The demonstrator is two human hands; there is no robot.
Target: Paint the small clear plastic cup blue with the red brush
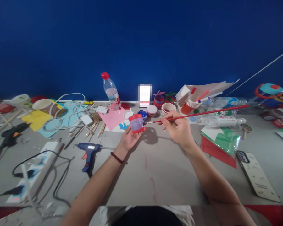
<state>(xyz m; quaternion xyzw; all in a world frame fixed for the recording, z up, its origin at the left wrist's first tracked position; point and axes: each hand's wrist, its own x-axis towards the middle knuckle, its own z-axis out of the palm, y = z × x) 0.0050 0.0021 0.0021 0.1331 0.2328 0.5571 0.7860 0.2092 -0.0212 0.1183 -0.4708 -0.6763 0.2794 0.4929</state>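
My left hand (130,138) is closed around a small purple and red piece (136,124) that looks like a cut plastic bottle part, painted red at its top and bottom. In my right hand (176,125) is a red-handled paintbrush (209,111), pinched near its ferrule. The brush's dark tip meets the right side of the purple band. Just behind the piece stand an open jar of blue paint (142,114) and a jar with a pale lid (152,110). A paper cup (169,108) with a dark stain inside stands behind my right hand.
Left lie a blue hot glue gun (89,153), a power strip (37,171) and tangled cables. A red-capped bottle (111,91) stands against the blue wall. Right are a cup of pens (191,105), plastic bottles (224,121), a green packet (226,139) and a phone (258,175).
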